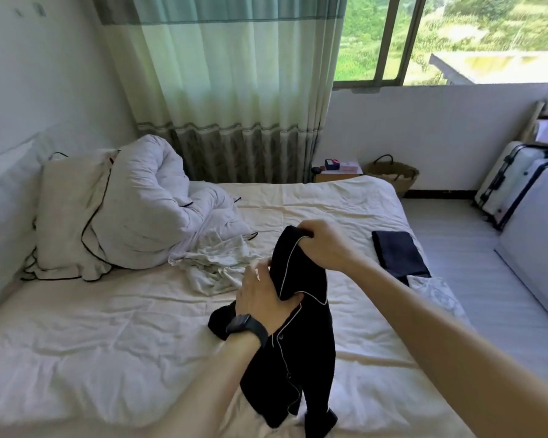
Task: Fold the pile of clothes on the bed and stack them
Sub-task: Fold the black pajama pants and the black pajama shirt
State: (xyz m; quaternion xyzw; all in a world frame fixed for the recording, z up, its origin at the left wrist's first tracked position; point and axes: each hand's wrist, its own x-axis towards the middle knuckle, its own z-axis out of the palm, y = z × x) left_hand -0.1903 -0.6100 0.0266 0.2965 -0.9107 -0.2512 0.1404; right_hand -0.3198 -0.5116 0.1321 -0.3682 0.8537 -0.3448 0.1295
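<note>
We hold one black shirt (pixel 301 343) up over the bed (pixel 108 327) with both hands.

From the head camera we count three garments. The black shirt with white piping is in our grip, one dark piece (pixel 399 254) lies folded flat near the bed's right edge, and one pale piece (pixel 215 263) lies crumpled beside the bunched quilt (pixel 140 200). The shirt hangs lengthwise, its top end up at our right hand (pixel 323 245) and its lower end trailing down toward us onto the sheet. Our right hand reaches forward on an outstretched arm, fingers curled down and pinching the piped top edge. Our left hand (pixel 260 295), with a black watch (pixel 247 327) on its wrist, sits lower, thumb and fingers closed round a fold in the shirt's middle.
</note>
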